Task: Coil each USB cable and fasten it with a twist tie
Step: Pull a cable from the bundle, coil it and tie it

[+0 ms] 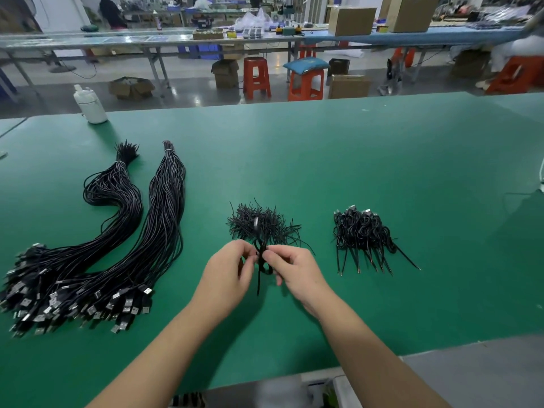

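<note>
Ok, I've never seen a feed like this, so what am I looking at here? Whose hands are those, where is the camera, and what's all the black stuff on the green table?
There is no machine here: a person works with bare hands, and the single picture comes from a camera on their head, looking forward and down.

The left hand and right hand together pinch one coiled black USB cable just above the green table mat; both seem to be working at its middle, though the tie itself is too small to tell.

On the mat, at far left, lie two long bundles of uncoiled black USB cables, plugs toward the person. Behind the hands sits a bristly heap of short black twist ties. To the right is a small pile of coiled, finished cables. A white plastic bottle stands at the far left edge.
</note>
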{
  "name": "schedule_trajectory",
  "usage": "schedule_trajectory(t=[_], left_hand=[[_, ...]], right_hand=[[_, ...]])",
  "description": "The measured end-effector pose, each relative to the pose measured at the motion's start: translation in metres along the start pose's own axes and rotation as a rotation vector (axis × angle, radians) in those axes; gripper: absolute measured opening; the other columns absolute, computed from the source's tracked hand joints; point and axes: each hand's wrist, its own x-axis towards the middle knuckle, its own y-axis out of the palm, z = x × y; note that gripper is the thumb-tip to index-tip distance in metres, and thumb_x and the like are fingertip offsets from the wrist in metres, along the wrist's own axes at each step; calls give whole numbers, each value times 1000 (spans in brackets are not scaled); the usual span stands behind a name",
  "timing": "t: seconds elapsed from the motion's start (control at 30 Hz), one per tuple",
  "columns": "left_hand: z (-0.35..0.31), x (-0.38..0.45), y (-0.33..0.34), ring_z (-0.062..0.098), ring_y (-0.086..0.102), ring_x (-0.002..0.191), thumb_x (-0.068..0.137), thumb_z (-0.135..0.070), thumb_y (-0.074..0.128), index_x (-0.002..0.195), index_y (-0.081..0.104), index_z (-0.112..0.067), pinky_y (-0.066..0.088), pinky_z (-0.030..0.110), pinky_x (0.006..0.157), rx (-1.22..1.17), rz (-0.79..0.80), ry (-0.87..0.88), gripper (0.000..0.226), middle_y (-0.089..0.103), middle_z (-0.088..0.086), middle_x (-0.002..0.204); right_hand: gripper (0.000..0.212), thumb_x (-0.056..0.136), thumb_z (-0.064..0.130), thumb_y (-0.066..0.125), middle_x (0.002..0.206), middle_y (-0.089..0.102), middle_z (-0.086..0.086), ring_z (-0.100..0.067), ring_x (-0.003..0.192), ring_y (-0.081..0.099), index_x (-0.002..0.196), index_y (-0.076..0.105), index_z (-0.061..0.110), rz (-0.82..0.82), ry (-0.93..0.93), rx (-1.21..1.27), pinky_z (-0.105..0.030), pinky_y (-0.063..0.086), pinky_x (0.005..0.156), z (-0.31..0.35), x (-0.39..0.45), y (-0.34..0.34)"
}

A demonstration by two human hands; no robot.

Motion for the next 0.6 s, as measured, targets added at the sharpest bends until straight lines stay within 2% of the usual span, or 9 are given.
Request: schedule_trajectory(t=[0.07, 0.13, 0.2, 0.27, 0.33, 0.37, 0.43, 0.47, 0.6], left_hand=[[1, -3, 4, 8, 51, 70, 90, -9, 66, 89, 59, -17, 41, 22, 67, 110, 5, 104, 11, 57, -9, 80], [5, -6, 8, 23, 54, 66, 85, -2, 70, 89, 62, -11, 46, 32, 65, 239, -9, 233, 13, 60, 1, 83], [12, -7, 10, 25, 49, 59, 78, 6, 72, 89, 65, -8, 44, 34, 62, 369, -5, 393, 19, 61, 4, 82], [19, -8, 11, 23, 45, 57, 73, 6, 68, 92, 67, -7, 37, 30, 63, 436, 12, 516, 23, 62, 4, 84], [23, -8, 10, 23, 45, 58, 77, 3, 63, 94, 67, -8, 35, 29, 64, 430, 8, 527, 21, 63, 4, 86], [22, -7, 10, 22, 46, 58, 80, 0, 59, 95, 67, -8, 36, 28, 64, 412, -5, 515, 18, 64, 4, 86], [19, -6, 10, 23, 48, 59, 84, -3, 54, 93, 68, -8, 38, 29, 63, 363, -32, 494, 18, 64, 3, 86], [17, -6, 9, 23, 50, 59, 85, -4, 54, 91, 69, -8, 40, 30, 63, 335, -42, 485, 17, 64, 2, 86], [13, -7, 7, 24, 56, 66, 95, -20, 51, 92, 70, -11, 46, 34, 65, 199, -46, 377, 22, 64, 0, 89]], right_hand=[[14, 97, 21, 62, 70, 69, -5, -8, 48, 48, 97, 76, 17, 15, 41, -33, -29, 45, 56, -1, 1, 1], [19, 100, 21, 59, 79, 73, -13, -5, 48, 51, 96, 75, 10, 57, 92, -42, -28, 49, 54, 0, 1, 1], [23, 101, 20, 56, 75, 72, -11, -4, 47, 54, 94, 73, 5, 117, 154, 5, -22, 49, 50, 2, 1, -1], [32, 103, 24, 53, 65, 70, -1, -6, 45, 55, 94, 72, -1, 169, 206, 2, -20, 49, 49, 4, 0, -5], [47, 104, 34, 50, 62, 65, -1, -10, 49, 53, 95, 71, -7, 204, 236, -7, -24, 53, 58, 5, 1, -6], [49, 103, 38, 50, 67, 64, -6, -14, 54, 53, 94, 73, -5, 215, 240, 1, -32, 56, 67, 5, 1, -6], [38, 101, 37, 55, 77, 68, -9, -23, 67, 48, 94, 76, 6, 237, 221, 25, -55, 52, 85, 4, 0, -5], [31, 100, 35, 57, 81, 71, -6, -23, 70, 45, 96, 76, 11, 250, 212, 44, -59, 50, 91, 5, -1, -5], [24, 101, 21, 56, 85, 72, -3, -8, 57, 48, 100, 71, 2, 283, 183, 110, -56, 52, 92, 3, -1, -6]])
